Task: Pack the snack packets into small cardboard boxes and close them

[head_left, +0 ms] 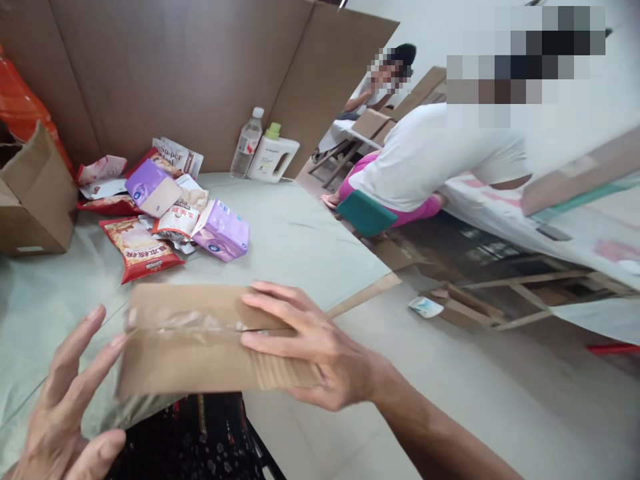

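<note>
Right hand [320, 353] gripping box [185, 363], left hand [63, 407] spread

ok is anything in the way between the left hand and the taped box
Nothing visible: the left hand is open beside one end of the taped box, and the right hand holds the opposite end.

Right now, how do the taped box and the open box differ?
The taped box has clear tape along its seam; the open box has a raised flap. The right hand is on the taped box; no hand touches the open box. Both are brown cardboard.
</note>
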The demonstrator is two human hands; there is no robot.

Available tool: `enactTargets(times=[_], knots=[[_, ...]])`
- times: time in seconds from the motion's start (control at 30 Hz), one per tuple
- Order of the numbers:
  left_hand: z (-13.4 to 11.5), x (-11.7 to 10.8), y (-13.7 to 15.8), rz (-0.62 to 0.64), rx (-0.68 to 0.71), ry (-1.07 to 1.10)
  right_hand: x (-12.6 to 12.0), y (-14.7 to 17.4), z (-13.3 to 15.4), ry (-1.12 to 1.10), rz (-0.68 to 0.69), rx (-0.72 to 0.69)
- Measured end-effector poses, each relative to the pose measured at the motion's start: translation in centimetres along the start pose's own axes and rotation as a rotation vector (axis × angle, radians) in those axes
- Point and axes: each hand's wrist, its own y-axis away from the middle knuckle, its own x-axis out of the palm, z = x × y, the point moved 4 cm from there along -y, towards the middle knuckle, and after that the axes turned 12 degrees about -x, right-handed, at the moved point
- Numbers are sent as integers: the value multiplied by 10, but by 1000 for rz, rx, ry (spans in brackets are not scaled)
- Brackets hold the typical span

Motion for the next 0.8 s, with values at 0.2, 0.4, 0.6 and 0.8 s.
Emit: enactTargets(times=[0.2, 0.4, 0.6, 0.8], knots=[[16, 46, -41, 147, 125, -65, -51, 138, -38, 388, -230, 455], [50, 117, -69, 229, 296, -301, -84, 212, -168, 441, -418, 907], [55, 139, -69, 153, 378, -414, -92, 176, -302, 432, -420, 1144], [43, 134, -73, 116, 468, -487, -97, 149, -383, 378, -447, 1249]])
